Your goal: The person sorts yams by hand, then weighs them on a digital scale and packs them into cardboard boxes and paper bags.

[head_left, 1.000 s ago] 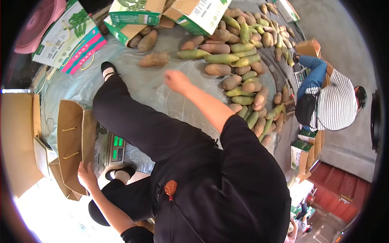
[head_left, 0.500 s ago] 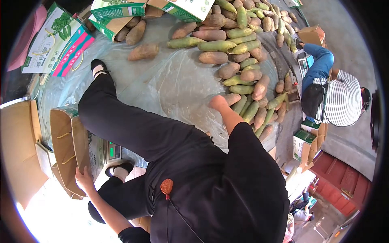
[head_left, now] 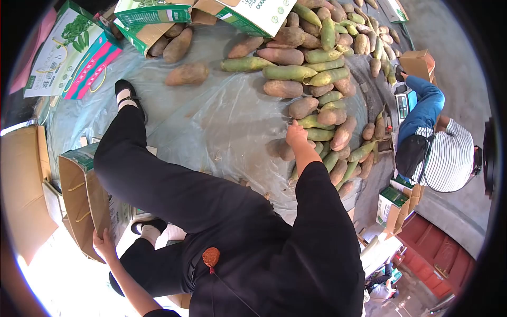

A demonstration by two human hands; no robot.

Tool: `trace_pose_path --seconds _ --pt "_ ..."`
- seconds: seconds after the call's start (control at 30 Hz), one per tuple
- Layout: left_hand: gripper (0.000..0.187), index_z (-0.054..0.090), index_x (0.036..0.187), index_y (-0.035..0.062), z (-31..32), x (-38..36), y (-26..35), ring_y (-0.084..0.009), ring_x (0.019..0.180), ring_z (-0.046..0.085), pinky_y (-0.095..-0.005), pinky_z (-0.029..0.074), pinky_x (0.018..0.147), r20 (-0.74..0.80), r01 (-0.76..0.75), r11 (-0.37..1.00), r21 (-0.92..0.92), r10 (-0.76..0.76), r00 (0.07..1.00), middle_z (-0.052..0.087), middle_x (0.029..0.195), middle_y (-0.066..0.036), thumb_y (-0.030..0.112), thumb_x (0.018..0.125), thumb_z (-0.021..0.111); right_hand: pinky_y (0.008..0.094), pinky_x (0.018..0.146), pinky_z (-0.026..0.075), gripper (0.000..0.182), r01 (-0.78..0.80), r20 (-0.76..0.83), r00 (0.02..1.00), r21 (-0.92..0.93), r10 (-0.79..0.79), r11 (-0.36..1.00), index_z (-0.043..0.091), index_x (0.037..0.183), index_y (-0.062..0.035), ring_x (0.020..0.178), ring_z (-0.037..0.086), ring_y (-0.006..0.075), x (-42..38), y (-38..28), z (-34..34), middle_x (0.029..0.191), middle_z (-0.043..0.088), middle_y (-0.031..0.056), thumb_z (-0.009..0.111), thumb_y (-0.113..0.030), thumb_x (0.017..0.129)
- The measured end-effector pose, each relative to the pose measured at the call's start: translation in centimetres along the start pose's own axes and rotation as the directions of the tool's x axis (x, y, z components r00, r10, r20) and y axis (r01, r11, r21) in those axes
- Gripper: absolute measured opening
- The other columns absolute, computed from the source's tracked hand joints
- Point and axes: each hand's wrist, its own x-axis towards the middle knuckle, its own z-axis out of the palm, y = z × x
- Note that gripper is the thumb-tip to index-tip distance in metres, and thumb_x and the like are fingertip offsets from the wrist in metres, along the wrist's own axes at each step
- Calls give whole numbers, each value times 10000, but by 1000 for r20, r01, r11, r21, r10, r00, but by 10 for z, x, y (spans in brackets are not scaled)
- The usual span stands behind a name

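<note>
My left hand (head_left: 104, 246) grips the rim of an open cardboard carton (head_left: 87, 198) with rope handles, which stands beside my legs. My right hand (head_left: 297, 134) is at the edge of the radish pile, its fingers closed round the near end of a green radish (head_left: 315, 122); the fingertips are partly hidden. Just below my right wrist lies a mud-brown radish (head_left: 285, 150), partly covered by the forearm. More green and muddy radishes (head_left: 343, 132) lie in rows to the right of this hand.
A grey plastic sheet (head_left: 211, 105) covers the floor, with a loose brown radish (head_left: 187, 74) on it. Green-and-white cartons (head_left: 253, 16) stand at the top and a printed gift box (head_left: 68, 53) at upper left. A co-worker in a striped shirt (head_left: 449, 153) crouches at right by a scale (head_left: 403, 105).
My right hand has moved up along the pile's edge to a green radish. The brown radish near it has shifted left. My left hand stays on the carton, and the view has tilted slightly.
</note>
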Motion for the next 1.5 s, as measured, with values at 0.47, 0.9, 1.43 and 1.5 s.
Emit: trace_pose_path --seconds 0.47,0.9,1.43,1.5 --pt "244 595 1029 -39 2 -1 -9 -246 783 631 -335 477 722 13 10 1000 -20 -10 1000 655 874 -157 105 832 613 378 839 489 234 40 -128 991 67 -32 997 595 1080 -98 1003 603 265 48 13 32 1189 572 56 498 -153 874" --pt "267 590 1036 -47 1 0 -8 -294 777 624 -367 474 720 12 -5 1000 12 5 1000 642 872 -190 142 848 608 352 697 502 141 138 -402 902 613 157 778 646 874 -122 747 647 235 34 46 22 743 667 85 560 -90 768" --pt "276 599 1018 -36 2 2 -11 -334 794 625 -382 474 723 -1 -25 996 85 25 1000 642 883 -200 161 826 618 372 649 494 97 660 -513 751 569 -415 491 623 819 -89 725 632 289 -96 -94 15 756 639 120 579 -33 753" --pt "265 600 1004 -34 -2 0 1 -333 793 626 -383 473 722 9 -10 1000 25 10 1000 642 876 -200 161 824 619 397 697 492 110 659 -353 747 511 -564 553 625 839 -109 803 630 303 -98 -122 38 817 645 130 558 -94 753"
